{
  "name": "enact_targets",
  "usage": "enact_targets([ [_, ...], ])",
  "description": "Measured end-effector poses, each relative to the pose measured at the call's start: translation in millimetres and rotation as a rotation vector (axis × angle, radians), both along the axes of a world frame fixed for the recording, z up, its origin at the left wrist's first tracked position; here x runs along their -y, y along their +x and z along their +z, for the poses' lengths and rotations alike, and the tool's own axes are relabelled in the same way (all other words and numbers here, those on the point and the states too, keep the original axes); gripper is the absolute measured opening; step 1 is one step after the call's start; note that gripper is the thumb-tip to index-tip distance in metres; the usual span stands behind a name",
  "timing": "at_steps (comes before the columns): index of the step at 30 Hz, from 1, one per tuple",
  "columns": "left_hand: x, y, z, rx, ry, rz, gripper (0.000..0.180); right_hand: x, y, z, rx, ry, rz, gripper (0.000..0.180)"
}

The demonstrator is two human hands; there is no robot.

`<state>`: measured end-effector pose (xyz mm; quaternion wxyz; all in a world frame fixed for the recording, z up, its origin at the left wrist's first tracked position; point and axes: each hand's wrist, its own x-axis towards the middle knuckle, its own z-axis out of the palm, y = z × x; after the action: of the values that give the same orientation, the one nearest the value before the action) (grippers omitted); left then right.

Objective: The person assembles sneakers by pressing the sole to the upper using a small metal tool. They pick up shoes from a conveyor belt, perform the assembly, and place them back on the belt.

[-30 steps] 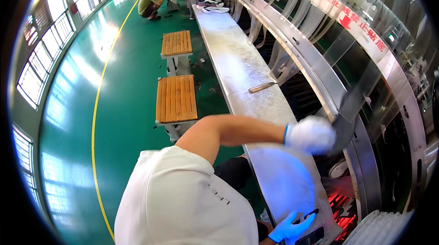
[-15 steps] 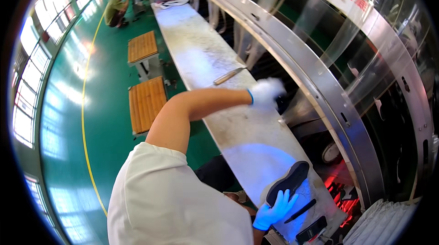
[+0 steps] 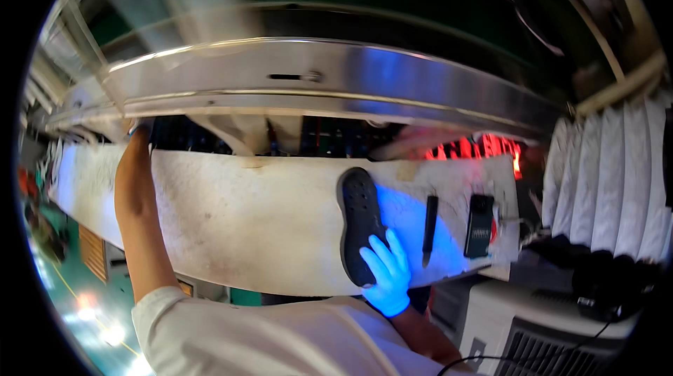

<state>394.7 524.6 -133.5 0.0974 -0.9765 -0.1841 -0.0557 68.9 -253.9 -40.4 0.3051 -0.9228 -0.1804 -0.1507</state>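
Note:
A dark grey shoe sole (image 3: pixel 356 218) with small holes near its far end lies on the pale bench. My right hand (image 3: pixel 388 274), in a glove lit blue, rests on its near end with fingers apart. Just right of that hand is a slim black-handled tool (image 3: pixel 430 227) with a pale tip, its kind unclear. My left arm (image 3: pixel 137 200) stretches across the bench at the left. Its hand is hidden at the dark gap below the metal rail, so its fingers do not show.
A long metal rail (image 3: pixel 350 78) runs behind the bench (image 3: pixel 238 229). Red light glows in the gap at the right (image 3: pixel 477 148). A black phone-like device (image 3: pixel 479 227) lies near the bench's right end, by a white pleated duct (image 3: pixel 603 179) and a light grey machine (image 3: pixel 505 313).
The view has turned to face the rail. My left hand, blurred over the bench's far edge before, has gone out of sight at the gap. My right hand stays on the sole.

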Motion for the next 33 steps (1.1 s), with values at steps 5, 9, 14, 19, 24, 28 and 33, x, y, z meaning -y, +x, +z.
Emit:
enact_targets([
  [5, 82.6, 45.7, 31.6, -0.166, 0.218, -0.111, 0.046, -4.5, -1.9, 9.3, -0.033, 0.078, -0.077, 0.060],
  [9, 260.9, -130.4, 153.4, 0.615, -0.110, -0.320, 0.055, -4.0, -2.1, 5.4, 0.032, 0.102, -0.072, 0.068],
  [14, 384.0, -296.6, 257.6, 0.498, -0.685, -0.385, 0.054, -0.5, -4.2, -1.2, 0.106, 0.242, -0.126, 0.052],
  [19, 419.7, -264.8, 311.6, -0.418, -1.174, -0.255, 0.049, -1.0, -3.4, -16.7, 0.130, 0.319, -0.131, 0.058],
  [24, 428.0, -168.9, 243.7, -0.490, -1.128, -0.263, 0.032, -4.5, 0.9, -29.7, 0.180, 0.379, -0.108, 0.053],
  [28, 486.9, -187.3, 203.8, -0.197, -1.431, -0.275, 0.104, -5.8, 5.3, -35.6, 0.176, 0.518, -0.189, 0.044],
  [33, 569.7, -261.0, 132.5, 0.424, -0.959, -0.226, 0.132, -0.7, 4.3, -30.1, 0.151, 0.460, -0.169, 0.045],
])
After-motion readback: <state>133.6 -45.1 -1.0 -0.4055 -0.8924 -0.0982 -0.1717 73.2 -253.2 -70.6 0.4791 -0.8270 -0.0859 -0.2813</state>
